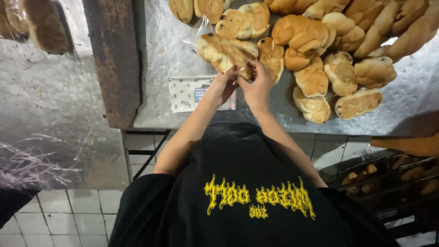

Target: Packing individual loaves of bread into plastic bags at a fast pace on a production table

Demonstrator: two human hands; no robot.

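Left hand (222, 87) and right hand (256, 86) both pinched bagged braided loaf (227, 52) at table edge (201, 120), beside bun pile (320, 68). Label stack (187, 93) lay under left wrist. Advisable: grip film, not crust; keep loaf flat.

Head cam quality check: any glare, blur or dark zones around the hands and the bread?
Head view: even light on the left hand, right hand and bagged loaf, all sharp; mild sheen on the metal table and bag film; left side dim, smeared by a clear bag; lower right shelf in deep shadow; wide-angle bending at edges.
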